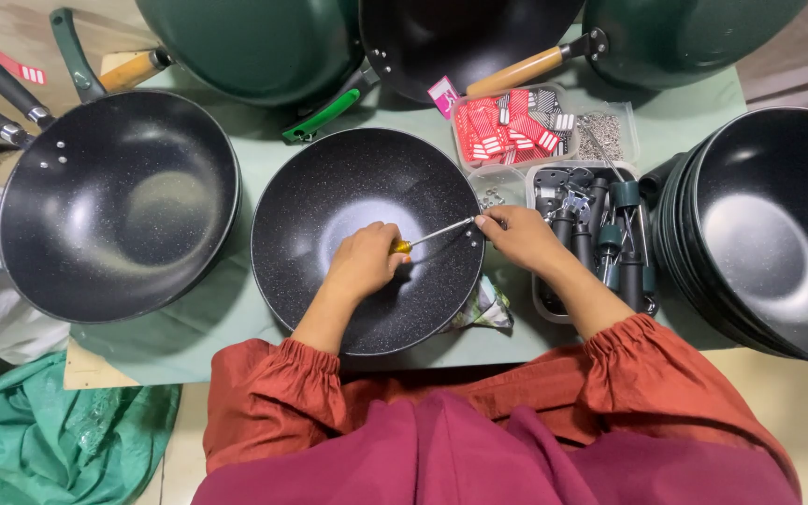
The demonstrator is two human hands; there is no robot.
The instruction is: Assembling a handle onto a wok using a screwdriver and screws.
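Your left hand (364,262) is closed around the yellow handle of a screwdriver (427,236), low inside the black speckled wok (367,238) that sits in the middle of the green surface (694,117) right in front of you. The screwdriver's long axis runs from that fist up and to your right, at a shallow rise, so the thin metal shaft crosses the bowl and its tip ends at the wok's right-hand rim. Your right hand (521,238) comes in from the opposite side, outside the wok, with thumb and fingertips pinched together exactly where the tip meets the rim; whatever small part sits under those fingertips is too small to make out. So both hands lie on one line: left hand at the handle end, inside the bowl, right hand at the tip end, over the rim. The right hand is the nearer one to the point on the rim where the tip sits, and the left is set back by the length of the shaft.

Just beyond your right hand stands a grey tray of dark handles (600,238), nearly touching the wok's rim, with a clear box of red tags (507,126) behind it. A stack of black woks (769,224) stands well to your right, and another wok (119,206) lies to your left.
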